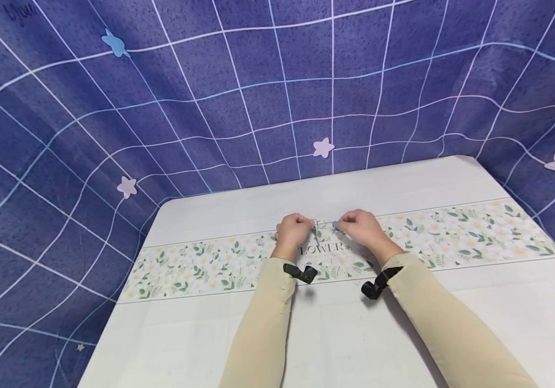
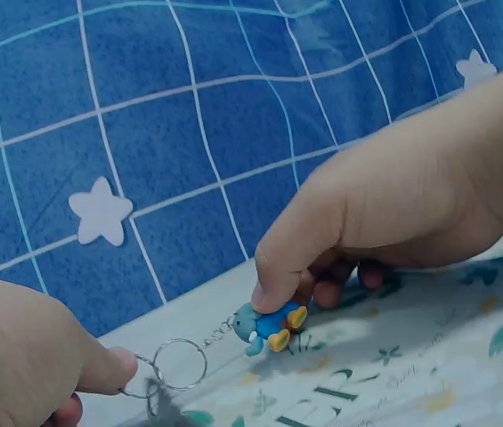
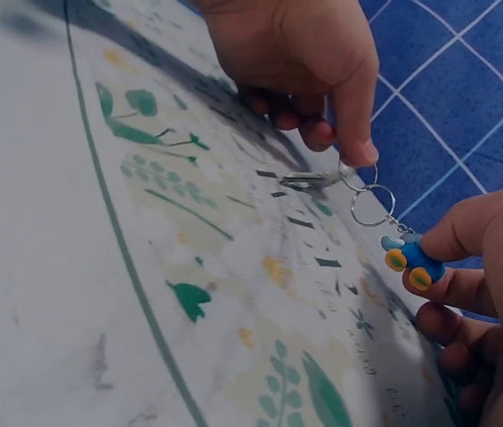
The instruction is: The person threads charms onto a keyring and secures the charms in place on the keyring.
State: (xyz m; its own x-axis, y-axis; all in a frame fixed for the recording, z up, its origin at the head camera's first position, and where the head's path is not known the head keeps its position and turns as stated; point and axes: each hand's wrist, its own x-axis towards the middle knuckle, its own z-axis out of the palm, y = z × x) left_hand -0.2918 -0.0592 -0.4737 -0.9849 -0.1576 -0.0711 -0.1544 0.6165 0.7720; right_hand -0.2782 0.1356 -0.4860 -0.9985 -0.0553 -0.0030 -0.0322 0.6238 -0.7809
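Note:
My right hand (image 1: 362, 229) pinches a small blue keychain figure (image 2: 273, 325) with yellow feet between thumb and fingers. From the figure a short chain (image 3: 400, 225) runs to a silver split ring (image 3: 373, 205). That ring is linked with a second ring (image 3: 358, 175), which my left hand (image 1: 293, 231) pinches at its edge. A silver key (image 3: 312, 181) hangs from the left-hand ring, over the printed band. Both hands are close together just above the table, with the linked rings stretched between them.
A white tablecloth (image 1: 335, 334) with a floral band (image 1: 199, 269) and printed lettering covers the table. A blue curtain (image 1: 258, 97) with a white grid and stars stands behind it and along the sides. Each sleeved wrist carries a black strap camera (image 1: 301, 272).

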